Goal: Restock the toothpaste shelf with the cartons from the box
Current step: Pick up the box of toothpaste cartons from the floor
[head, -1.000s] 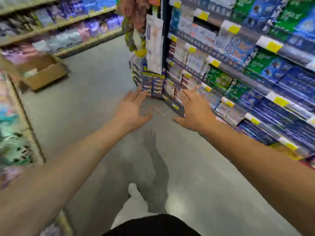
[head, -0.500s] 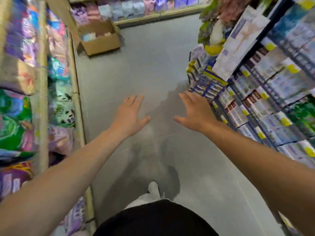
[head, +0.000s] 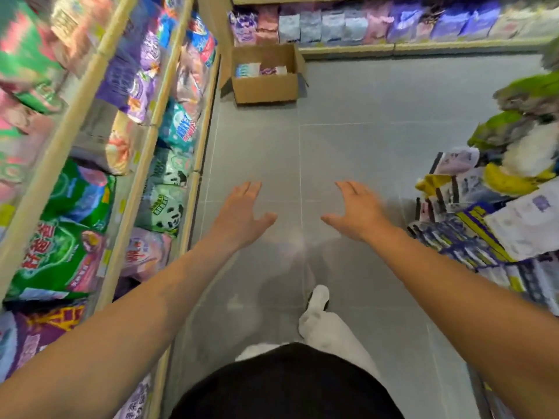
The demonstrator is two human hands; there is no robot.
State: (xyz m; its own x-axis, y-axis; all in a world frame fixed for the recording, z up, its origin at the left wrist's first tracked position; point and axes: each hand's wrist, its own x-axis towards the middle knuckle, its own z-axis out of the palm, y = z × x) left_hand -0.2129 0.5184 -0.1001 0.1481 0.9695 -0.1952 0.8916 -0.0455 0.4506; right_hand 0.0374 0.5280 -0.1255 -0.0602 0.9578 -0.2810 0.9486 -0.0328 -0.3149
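Observation:
An open cardboard box (head: pixel 265 86) stands on the grey floor at the far end of the aisle, beside the left shelf's corner. Inside it lie a few cartons (head: pixel 248 70), pale blue and purple-white. My left hand (head: pixel 239 214) and my right hand (head: pixel 357 211) are stretched out in front of me over the floor, fingers spread and empty, well short of the box. The toothpaste shelf is out of view except for a blurred strip of hanging packs (head: pixel 472 234) at the right edge.
Shelves of detergent bags (head: pixel 69 246) line the left side. A back shelf with purple and pale packs (head: pixel 378 21) closes the aisle. Green and yellow hanging goods (head: pixel 520 131) jut in at the right. My white trouser leg and shoe (head: pixel 317 300) step forward on the tiled floor.
The view has swung left, away from the toothpaste shelf toward the box, which now lies straight ahead and nearer. Both hands stay outstretched and empty.

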